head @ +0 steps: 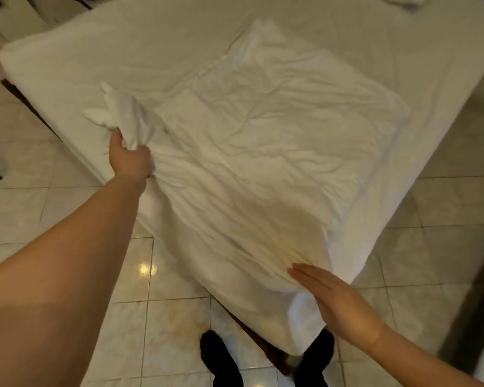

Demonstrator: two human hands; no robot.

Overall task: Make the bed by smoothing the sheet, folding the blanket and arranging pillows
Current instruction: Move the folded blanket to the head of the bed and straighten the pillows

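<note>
A white mattress with a fitted sheet [151,46] fills the upper part of the head view, one corner pointing toward me. A wrinkled white blanket [277,141] lies spread across it, draping over the near corner. My left hand [130,157] grips a bunched corner of the blanket at the bed's left edge. My right hand [336,300] is flat with straight fingers, pressing against the blanket where it hangs over the near corner. A white pillow [403,0] shows only partly at the top edge.
Glossy beige floor tiles [165,317] surround the bed. My two dark-clad feet [218,356] stand at the near corner. A dark strip of flooring or furniture [475,317] runs along the right. Furniture edges show at top left.
</note>
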